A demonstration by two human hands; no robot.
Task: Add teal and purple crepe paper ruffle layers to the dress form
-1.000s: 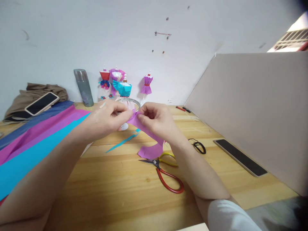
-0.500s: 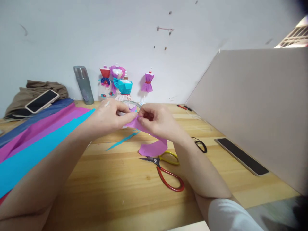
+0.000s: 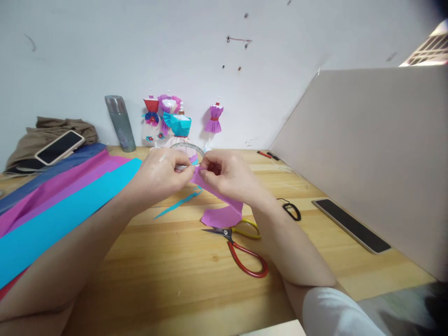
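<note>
My left hand (image 3: 164, 173) and my right hand (image 3: 229, 176) meet over the middle of the table, fingertips nearly touching. Both pinch a strip of purple crepe paper (image 3: 224, 215), which hangs from the right fingers and curls onto the table. The pinched edge is partly hidden behind my fingers. Just below the loose end lie scissors (image 3: 227, 233) with one yellow and one red handle, blades pointing left. A thin blue paper scrap (image 3: 178, 205) rests beneath my left hand. Behind the hands shows a curved clear ruler-like piece (image 3: 189, 147).
Small mannequins in paper dresses (image 3: 180, 125) stand by the wall, with a grey flask (image 3: 121, 123) on their left. Coloured paper sheets (image 3: 70, 210), a phone (image 3: 59, 147) and brown cloth (image 3: 66, 128) occupy the left. Rightward are a black hair tie (image 3: 292, 211) and a dark flat slab (image 3: 352, 226).
My left hand has turned slightly and its fingers have drawn into a tighter pinch, so less purple paper shows under them. My right hand stays nearly still.
</note>
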